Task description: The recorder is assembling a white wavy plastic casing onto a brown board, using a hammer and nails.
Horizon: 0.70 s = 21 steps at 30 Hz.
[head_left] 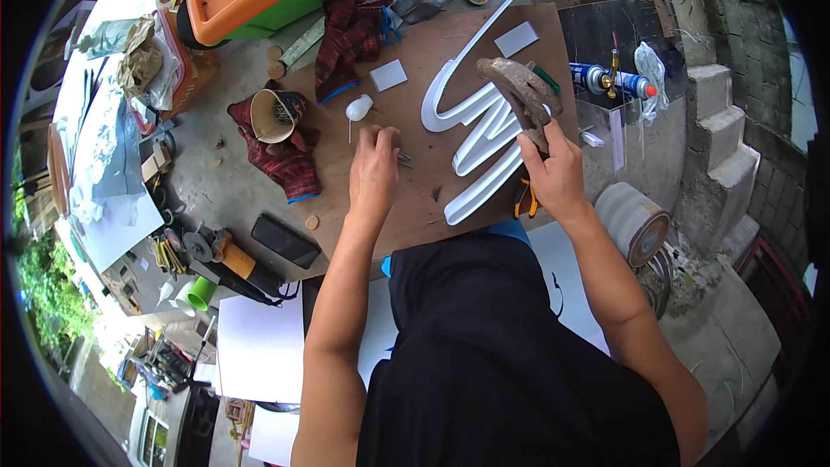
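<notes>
A white zigzag piece with raised walls and a long curved tail (474, 111) lies on the brown board (415, 199). My right hand (558, 175) grips the lower end of a rusty, curved metal piece (526, 91), which rests over the zigzag's right side. Over the board's left part, my left hand (375, 164) is closed, fingertips together; whatever they may hold is hidden. Small thin metal pins (404, 158) lie beside those fingers. Just beyond them is a small white bottle with a thin nozzle (359, 106). Orange-handled pliers (525, 199) lie near my right wrist.
Dark red work gloves (341, 43) and a paper cup (275, 115) lie left of the zigzag. A black phone (285, 240) sits near my left forearm. An orange and green toolbox (259, 0) stands far left; a blue gas canister (590, 78) lies at right.
</notes>
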Tool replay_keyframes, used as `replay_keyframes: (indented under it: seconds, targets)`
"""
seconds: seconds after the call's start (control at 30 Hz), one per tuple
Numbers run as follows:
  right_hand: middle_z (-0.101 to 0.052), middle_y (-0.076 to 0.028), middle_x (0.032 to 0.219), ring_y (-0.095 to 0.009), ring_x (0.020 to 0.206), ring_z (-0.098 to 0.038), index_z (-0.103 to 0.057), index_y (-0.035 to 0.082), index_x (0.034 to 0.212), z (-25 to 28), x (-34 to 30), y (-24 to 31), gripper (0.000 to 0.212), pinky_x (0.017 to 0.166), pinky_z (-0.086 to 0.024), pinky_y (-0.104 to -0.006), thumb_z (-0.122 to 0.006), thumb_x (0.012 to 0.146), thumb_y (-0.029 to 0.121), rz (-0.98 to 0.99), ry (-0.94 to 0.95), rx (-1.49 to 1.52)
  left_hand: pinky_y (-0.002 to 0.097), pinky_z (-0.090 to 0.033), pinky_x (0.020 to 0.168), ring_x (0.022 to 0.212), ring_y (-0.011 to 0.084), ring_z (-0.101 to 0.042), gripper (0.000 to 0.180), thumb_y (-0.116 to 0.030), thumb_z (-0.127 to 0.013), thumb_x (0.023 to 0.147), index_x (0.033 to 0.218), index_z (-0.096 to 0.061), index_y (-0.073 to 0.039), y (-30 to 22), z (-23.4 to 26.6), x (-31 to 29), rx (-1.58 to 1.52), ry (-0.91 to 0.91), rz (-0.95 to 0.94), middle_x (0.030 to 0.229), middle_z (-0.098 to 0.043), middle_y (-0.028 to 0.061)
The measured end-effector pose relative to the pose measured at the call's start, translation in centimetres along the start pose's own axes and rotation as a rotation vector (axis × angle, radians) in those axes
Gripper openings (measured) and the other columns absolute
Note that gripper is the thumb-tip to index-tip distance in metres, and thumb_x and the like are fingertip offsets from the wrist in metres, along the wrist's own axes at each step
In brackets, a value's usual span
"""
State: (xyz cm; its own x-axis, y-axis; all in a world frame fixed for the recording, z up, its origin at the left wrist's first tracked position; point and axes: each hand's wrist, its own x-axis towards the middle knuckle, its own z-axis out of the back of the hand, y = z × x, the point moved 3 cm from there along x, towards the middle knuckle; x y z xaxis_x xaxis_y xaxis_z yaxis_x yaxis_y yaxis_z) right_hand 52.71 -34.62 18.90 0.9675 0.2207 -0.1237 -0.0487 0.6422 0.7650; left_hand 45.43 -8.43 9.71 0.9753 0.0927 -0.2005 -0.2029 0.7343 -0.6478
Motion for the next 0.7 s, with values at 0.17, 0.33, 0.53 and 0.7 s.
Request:
replay_keyframes:
  seconds: [0.17,0.33,0.53,0.7]
  targets:
    - [-0.071,-0.025,0.096,-0.038,0.087,-0.073,-0.059,-0.007,0.125,0.0,-0.9,0.4,0.037,0.076,-0.056,-0.0399,-0.067,0.096,0.014,-0.007,0.016,0.004,0.0474,-0.053,0.081,0.099,0.0367,-0.063,0.023,0.000,-0.067,0.085,0.106,-0.062,-0.008,0.9,0.5,0.3,0.052,0.085,0.001,0.110,-0.055,0.0149]
    - [-0.070,-0.021,0.092,-0.034,0.083,-0.071,-0.060,-0.005,0.121,-0.1,-1.5,1.2,0.032,0.074,-0.054,-0.0389,-0.067,0.095,0.013,0.024,0.038,0.030,0.0473,-0.054,0.079,0.099,0.0347,-0.062,0.014,-0.007,-0.067,0.085,0.099,-0.064,-0.007,1.1,0.7,0.8,0.127,0.170,-0.057,0.106,-0.055,0.0136]
    - [-0.069,-0.020,0.091,-0.033,0.081,-0.069,-0.060,-0.004,0.121,-0.1,-1.9,0.7,0.031,0.074,-0.054,-0.0381,-0.066,0.096,0.012,-0.007,0.055,0.050,0.0457,-0.053,0.078,0.094,0.0326,-0.061,0.013,-0.010,-0.070,0.082,0.093,-0.062,-0.007,0.2,0.5,1.0,0.224,0.247,-0.147,0.100,-0.055,0.0123]
    - [-0.069,-0.021,0.092,-0.033,0.082,-0.070,-0.060,-0.004,0.122,0.2,-1.8,0.6,0.032,0.075,-0.054,-0.0384,-0.066,0.096,0.014,0.004,0.047,0.036,0.0433,-0.051,0.078,0.092,0.0317,-0.062,0.014,-0.009,-0.071,0.080,0.085,-0.059,-0.006,0.1,0.4,1.0,0.238,0.229,-0.217,0.095,-0.058,0.0109]
